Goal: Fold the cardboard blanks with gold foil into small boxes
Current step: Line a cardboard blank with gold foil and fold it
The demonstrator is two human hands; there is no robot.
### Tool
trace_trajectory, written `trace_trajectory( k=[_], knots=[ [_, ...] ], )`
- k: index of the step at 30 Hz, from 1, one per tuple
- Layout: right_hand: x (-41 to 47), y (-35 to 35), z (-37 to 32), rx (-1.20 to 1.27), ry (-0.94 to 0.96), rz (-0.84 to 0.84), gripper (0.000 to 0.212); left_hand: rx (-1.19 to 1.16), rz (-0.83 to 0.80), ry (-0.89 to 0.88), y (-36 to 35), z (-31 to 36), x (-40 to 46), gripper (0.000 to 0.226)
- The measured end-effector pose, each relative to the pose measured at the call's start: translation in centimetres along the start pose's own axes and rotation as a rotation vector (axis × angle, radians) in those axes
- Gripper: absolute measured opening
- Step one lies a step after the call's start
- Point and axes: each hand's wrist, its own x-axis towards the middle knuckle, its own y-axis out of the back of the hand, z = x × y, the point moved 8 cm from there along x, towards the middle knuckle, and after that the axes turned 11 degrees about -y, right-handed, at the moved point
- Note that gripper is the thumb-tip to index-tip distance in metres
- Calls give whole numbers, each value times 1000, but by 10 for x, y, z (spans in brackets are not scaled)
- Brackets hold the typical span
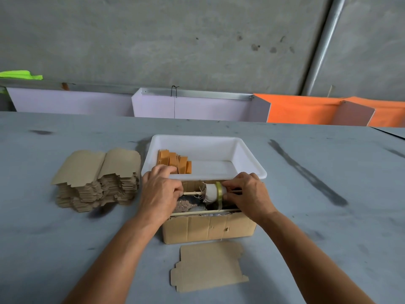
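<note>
An open brown corrugated cardboard box point(209, 229) stands on the grey worktop point(328, 216), and both hands reach into its top. A thin wooden stick point(191, 193) runs across the opening and carries a white spool wound with a band of gold foil tape point(215, 191). The left hand point(161, 194) is curled, fingers pinched on the stick's left part. The right hand point(247, 195) is curled too, its fingertips touching the spool's right end. Just in front of the box, one flat brown cardboard blank point(209, 266) lies on the worktop. Left of the box sits a tall stack of brown cardboard blanks point(98, 178). Behind the box, touching it, a white plastic tray point(249, 159) holds small orange folded boxes point(174, 160).
</note>
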Motion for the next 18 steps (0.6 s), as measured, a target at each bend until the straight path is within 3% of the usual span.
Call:
trace_trajectory(
  k=[18],
  knots=[
    [2, -4, -3, 30, 5, 7, 28, 4, 2, 17, 0, 0, 0, 7]
  ],
)
